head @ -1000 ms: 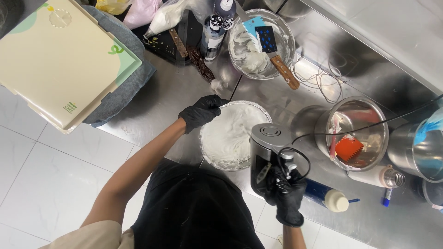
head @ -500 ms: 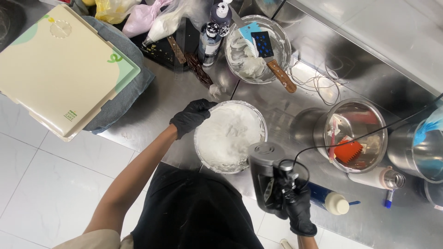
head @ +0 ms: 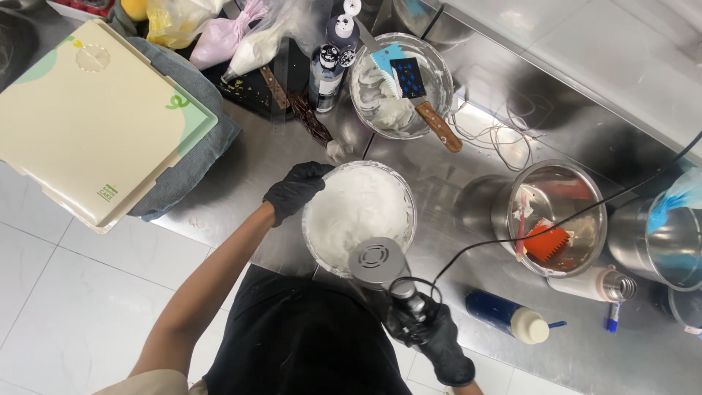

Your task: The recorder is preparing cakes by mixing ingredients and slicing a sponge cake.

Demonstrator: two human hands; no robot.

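Item: glass bowl (head: 319, 241) of white cream (head: 355, 208), on a steel counter (head: 241, 175) directly below the camera.

- Left hand (head: 295, 189), black-gloved — fingers curled over the bowl's far-left rim, gripping it.
- Right hand (head: 431, 338), black-gloved — closed round the handle of a grey electric hand mixer (head: 380, 267), whose body sat above the bowl's near edge; cord (head: 556, 223) ran off to the right. Beaters hidden under the body.
- Cream: appeared thick, white, filling the bowl; whipping judged well along, whether finished could not be told.

Nearby: second glass bowl (head: 439, 110) with cream remnants and a wooden-handled scraper (head: 420, 95); steel bowl (head: 578, 183) holding an orange scraper (head: 545, 241); blue squeeze bottle (head: 504, 314) lying flat; cream-coloured cake box (head: 88, 124) on a grey cloth (head: 197, 161).
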